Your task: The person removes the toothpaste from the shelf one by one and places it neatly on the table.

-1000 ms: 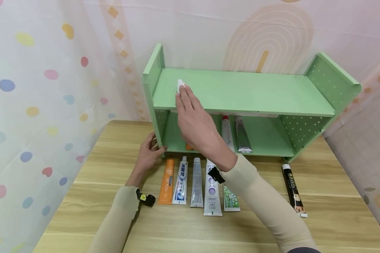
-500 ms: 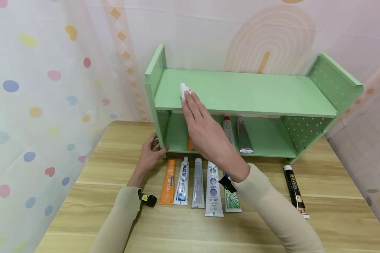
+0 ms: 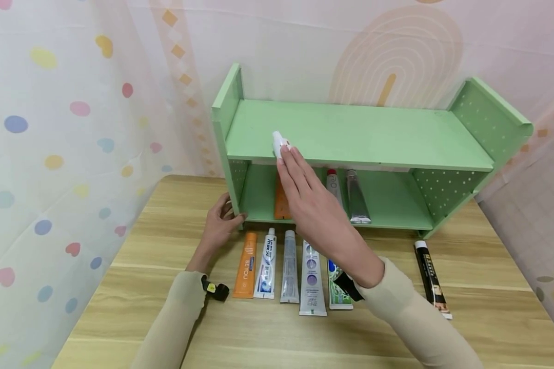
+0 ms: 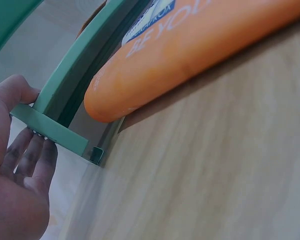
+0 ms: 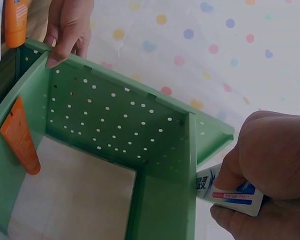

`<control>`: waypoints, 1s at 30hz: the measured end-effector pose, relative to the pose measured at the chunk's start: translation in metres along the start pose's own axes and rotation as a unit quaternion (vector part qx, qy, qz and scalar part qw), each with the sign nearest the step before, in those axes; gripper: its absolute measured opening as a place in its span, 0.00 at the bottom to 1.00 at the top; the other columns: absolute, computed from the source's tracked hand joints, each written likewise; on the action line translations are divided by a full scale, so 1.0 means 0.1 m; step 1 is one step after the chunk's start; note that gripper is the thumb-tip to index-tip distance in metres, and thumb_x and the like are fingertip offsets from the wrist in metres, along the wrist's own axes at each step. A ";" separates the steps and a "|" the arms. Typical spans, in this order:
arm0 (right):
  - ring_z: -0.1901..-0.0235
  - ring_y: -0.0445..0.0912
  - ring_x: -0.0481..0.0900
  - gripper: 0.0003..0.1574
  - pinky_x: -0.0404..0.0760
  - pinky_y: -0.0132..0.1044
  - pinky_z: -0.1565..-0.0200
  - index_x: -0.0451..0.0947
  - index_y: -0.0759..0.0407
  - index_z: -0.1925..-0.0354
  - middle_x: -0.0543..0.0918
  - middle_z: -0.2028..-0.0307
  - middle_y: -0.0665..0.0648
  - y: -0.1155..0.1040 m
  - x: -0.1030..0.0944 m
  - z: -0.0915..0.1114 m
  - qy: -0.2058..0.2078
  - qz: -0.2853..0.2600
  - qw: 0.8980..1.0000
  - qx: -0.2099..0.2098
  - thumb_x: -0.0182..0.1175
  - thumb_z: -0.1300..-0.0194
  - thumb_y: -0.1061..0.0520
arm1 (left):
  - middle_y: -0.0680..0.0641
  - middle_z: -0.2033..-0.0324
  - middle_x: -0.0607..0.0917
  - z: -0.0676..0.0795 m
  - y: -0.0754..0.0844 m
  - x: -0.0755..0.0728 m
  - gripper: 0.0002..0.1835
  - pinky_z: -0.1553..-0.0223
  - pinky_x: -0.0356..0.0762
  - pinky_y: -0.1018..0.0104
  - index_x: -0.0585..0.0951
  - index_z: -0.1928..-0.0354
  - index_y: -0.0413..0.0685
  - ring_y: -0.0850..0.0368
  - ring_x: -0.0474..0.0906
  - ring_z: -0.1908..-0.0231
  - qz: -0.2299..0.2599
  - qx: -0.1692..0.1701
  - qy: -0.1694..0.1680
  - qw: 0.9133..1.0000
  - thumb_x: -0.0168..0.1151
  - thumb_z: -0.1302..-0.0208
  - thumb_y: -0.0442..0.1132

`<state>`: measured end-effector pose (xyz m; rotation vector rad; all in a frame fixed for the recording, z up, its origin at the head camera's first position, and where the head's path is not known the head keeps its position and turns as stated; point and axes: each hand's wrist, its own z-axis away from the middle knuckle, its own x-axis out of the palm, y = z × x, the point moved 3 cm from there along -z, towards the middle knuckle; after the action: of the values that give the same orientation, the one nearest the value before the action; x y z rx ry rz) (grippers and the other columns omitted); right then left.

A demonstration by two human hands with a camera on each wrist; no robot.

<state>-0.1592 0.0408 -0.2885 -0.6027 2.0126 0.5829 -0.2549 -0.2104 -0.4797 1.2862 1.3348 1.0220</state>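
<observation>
- And here is the green rack [image 3: 468, 118], two tiers tall; its lower tier [image 3: 392, 200] holds an orange tube [image 3: 282, 202], a red-capped tube [image 3: 333, 184] and a silver tube [image 3: 358, 200];
- the right hand [image 3: 320, 215] has thumb and fingers pinching a white tube [image 5: 235, 196], right at the left part of the upper tier [image 3: 364, 134]; contact with that tier, one cannot tell;
- the left hand [image 3: 219, 223] grips the left side panel [image 3: 221, 138] low down, thumb and fingers on opposite faces;
- across the wooden bench [image 3: 240, 333], five tubes [image 3: 289, 269] line up before the rack, a black tube [image 3: 430, 277] apart at right; dotted cloth [image 3: 134, 61] hangs behind.
</observation>
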 end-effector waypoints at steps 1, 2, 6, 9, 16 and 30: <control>0.18 0.56 0.43 0.48 0.70 0.44 0.25 0.47 0.68 0.20 0.46 0.18 0.65 0.01 -0.01 0.03 0.002 -0.003 1.000 -0.003 0.53 0.33 0.75 | 0.40 0.27 0.69 0.00 0.00 0.00 0.40 0.28 0.72 0.51 0.64 0.23 0.51 0.42 0.69 0.28 0.000 0.001 0.000 1.000 0.63 0.35 0.25; 0.18 0.56 0.43 0.49 0.71 0.44 0.25 0.46 0.68 0.20 0.45 0.18 0.65 0.02 -0.01 0.06 0.003 -0.006 1.000 -0.007 0.53 0.34 0.75 | 0.40 0.27 0.69 0.00 0.00 0.00 0.39 0.28 0.73 0.51 0.64 0.23 0.51 0.42 0.69 0.28 0.000 0.000 0.001 1.000 0.63 0.35 0.25; 0.17 0.55 0.42 0.54 0.81 0.42 0.33 0.45 0.66 0.19 0.44 0.17 0.63 0.10 -0.02 0.18 0.014 -0.038 0.999 -0.012 0.55 0.38 0.77 | 0.40 0.27 0.69 0.00 0.01 0.00 0.40 0.28 0.73 0.52 0.65 0.23 0.51 0.42 0.68 0.28 0.004 -0.003 0.001 1.000 0.63 0.35 0.24; 0.17 0.54 0.42 0.60 0.87 0.40 0.44 0.43 0.65 0.19 0.43 0.17 0.62 0.16 -0.01 0.25 0.021 -0.060 0.998 -0.017 0.56 0.43 0.80 | 0.40 0.27 0.69 -0.01 -0.02 0.00 0.40 0.28 0.73 0.53 0.65 0.23 0.51 0.41 0.69 0.28 0.004 0.001 0.003 1.000 0.63 0.36 0.24; 0.17 0.54 0.43 0.67 0.88 0.40 0.47 0.44 0.65 0.19 0.45 0.17 0.61 0.26 -0.02 0.40 0.040 -0.106 0.993 -0.037 0.60 0.52 0.82 | 0.39 0.28 0.70 -0.02 -0.03 0.02 0.39 0.27 0.72 0.50 0.65 0.24 0.50 0.41 0.69 0.28 -0.005 0.006 0.008 1.000 0.63 0.36 0.24; 0.19 0.60 0.50 0.60 0.84 0.49 0.37 0.51 0.70 0.22 0.53 0.20 0.68 0.30 0.00 0.71 0.108 -0.116 0.987 -0.040 0.53 0.53 0.87 | 0.40 0.27 0.68 0.00 -0.03 0.00 0.39 0.27 0.72 0.50 0.63 0.22 0.51 0.42 0.67 0.27 0.001 -0.010 -0.002 1.000 0.63 0.34 0.25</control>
<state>-0.1323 0.1070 -0.3159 -0.9689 2.0871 0.4756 -0.2554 -0.2110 -0.4822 1.2744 1.3182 1.0304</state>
